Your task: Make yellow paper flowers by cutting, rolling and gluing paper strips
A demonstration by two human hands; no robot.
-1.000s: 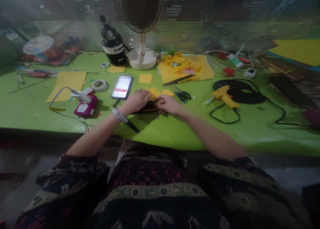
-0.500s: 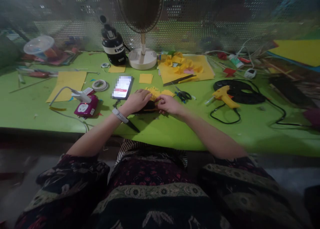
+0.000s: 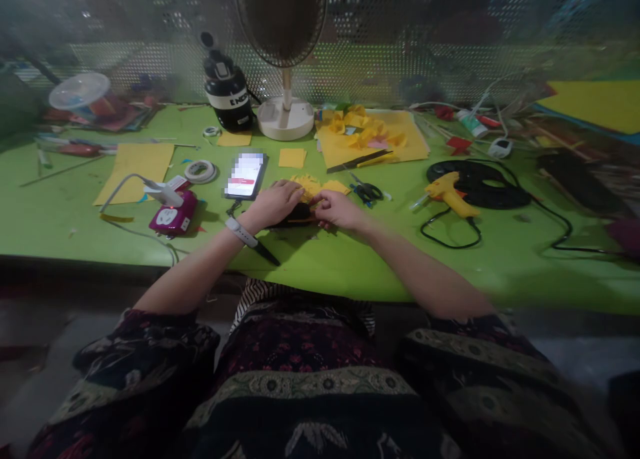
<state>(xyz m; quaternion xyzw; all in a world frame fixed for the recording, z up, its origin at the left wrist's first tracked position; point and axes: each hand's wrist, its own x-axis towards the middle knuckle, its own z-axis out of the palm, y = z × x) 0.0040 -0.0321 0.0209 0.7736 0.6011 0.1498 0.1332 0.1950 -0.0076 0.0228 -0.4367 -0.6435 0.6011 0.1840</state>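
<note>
My left hand (image 3: 277, 204) lies over a small black object (image 3: 300, 213) on the green table, its fingers bent down onto the object's far side. A thin orange-brown line runs along the object's near edge; its kind is not clear. My right hand (image 3: 341, 209) is at the object's right end, thumb and fingers pinched together with the tips partly hidden. Whatever sits in that pinch is too small to make out. Just beyond both hands is a heap of cut yellow paper pieces (image 3: 306, 185), with a folded yellow paper (image 3: 339, 187) behind my right fingers.
Scissors (image 3: 367, 191) and a yellow glue gun (image 3: 453, 193) on a black palette lie to the right. A phone (image 3: 245, 175), tape roll (image 3: 201, 171) and purple power adapter (image 3: 173, 213) are left. Behind stand a fan (image 3: 286, 122), black bottle (image 3: 227, 99) and yellow paper flowers (image 3: 363, 129).
</note>
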